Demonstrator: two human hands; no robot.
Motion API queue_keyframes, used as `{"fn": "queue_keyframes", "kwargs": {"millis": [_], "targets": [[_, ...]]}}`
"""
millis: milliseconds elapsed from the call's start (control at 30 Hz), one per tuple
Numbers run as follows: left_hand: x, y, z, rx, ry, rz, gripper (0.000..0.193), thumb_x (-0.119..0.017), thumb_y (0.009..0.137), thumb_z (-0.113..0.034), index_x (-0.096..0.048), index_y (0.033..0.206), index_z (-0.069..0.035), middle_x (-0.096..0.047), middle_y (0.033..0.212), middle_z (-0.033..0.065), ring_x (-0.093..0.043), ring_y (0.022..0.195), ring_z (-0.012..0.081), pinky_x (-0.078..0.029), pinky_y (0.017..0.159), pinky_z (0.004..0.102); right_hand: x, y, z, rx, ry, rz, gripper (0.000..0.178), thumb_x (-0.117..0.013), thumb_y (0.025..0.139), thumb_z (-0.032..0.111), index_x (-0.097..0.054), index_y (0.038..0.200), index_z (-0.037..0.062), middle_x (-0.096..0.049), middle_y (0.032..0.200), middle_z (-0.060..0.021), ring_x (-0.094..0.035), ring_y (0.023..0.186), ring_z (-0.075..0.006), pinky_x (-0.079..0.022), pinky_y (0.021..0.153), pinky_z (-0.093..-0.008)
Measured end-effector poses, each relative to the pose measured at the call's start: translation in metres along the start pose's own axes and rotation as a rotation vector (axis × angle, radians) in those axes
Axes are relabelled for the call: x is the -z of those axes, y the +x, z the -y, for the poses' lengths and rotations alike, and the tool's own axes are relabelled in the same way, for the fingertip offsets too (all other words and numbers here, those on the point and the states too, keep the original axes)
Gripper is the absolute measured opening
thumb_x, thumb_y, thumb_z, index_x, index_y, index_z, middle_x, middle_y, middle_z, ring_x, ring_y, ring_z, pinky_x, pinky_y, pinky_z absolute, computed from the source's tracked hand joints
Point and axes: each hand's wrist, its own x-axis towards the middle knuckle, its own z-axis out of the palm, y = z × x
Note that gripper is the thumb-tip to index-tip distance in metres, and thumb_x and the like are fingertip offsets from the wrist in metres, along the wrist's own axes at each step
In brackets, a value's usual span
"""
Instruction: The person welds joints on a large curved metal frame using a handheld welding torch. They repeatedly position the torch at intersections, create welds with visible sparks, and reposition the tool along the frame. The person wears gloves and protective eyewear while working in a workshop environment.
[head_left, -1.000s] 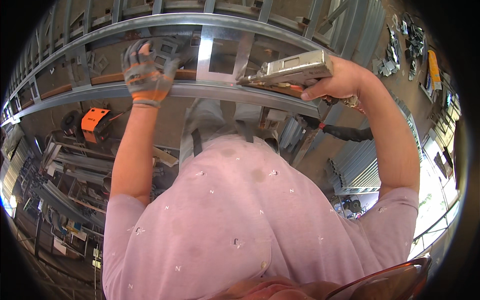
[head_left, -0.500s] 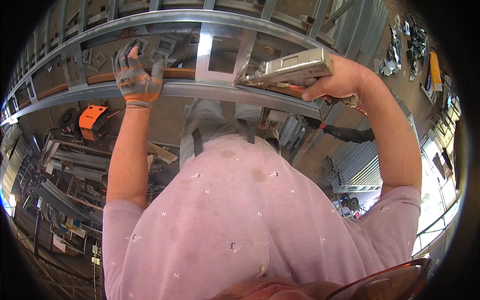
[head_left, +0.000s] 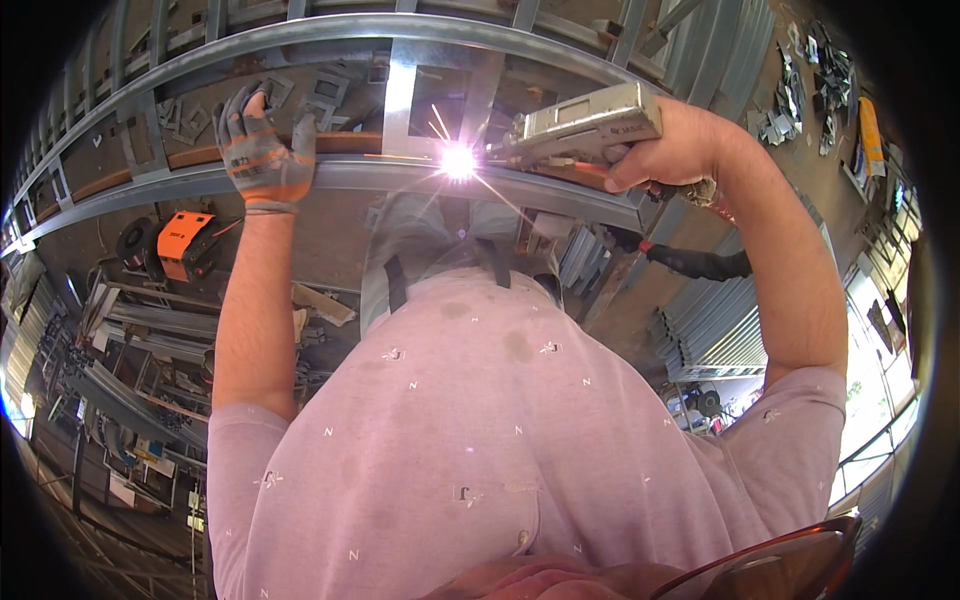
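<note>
Beyond right hand point(head_left: 672, 150) fingers clenched on grey box-shaped welding gun point(head_left: 585, 125): arc point(head_left: 459, 162) lit on long galvanised steel rail point(head_left: 400, 178), weld under way, unfinished. Gloved left hand point(head_left: 262, 152) grips rail, fingers curled over it.

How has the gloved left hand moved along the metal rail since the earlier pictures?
Yes. The left hand slid left along the metal rail, away from the upright strip at the middle. Its fingers now hook over the rail's top edge.
</note>
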Motion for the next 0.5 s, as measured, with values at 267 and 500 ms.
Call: {"fn": "queue_keyframes", "kwargs": {"millis": [267,500], "targets": [[0.0022,-0.001,-0.0026,0.013,0.002,-0.003,0.065,-0.086,0.087,-0.042,-0.066,0.137,-0.006,-0.072,0.129,0.0194,-0.066,0.123,0.0425,-0.05,0.114,0.0531,-0.0006,-0.0038,0.0063,-0.044,-0.014,-0.005,0.043,-0.088,0.079,0.012,-0.079,0.121,0.0029,-0.08,0.089,-0.0084,-0.072,0.07,-0.0178,-0.061,0.066,-0.0366],[0.0002,-0.0012,0.0005,-0.004,-0.004,-0.02,0.065,-0.086,0.088,-0.043,-0.067,0.136,-0.005,-0.072,0.129,0.0188,-0.066,0.124,0.0418,-0.051,0.113,0.0523,-0.0015,-0.0046,0.0015,-0.054,-0.025,-0.029,0.046,-0.088,0.078,0.011,-0.079,0.123,0.0032,-0.08,0.095,-0.0097,-0.073,0.071,-0.0179,-0.061,0.066,-0.0373]]}}
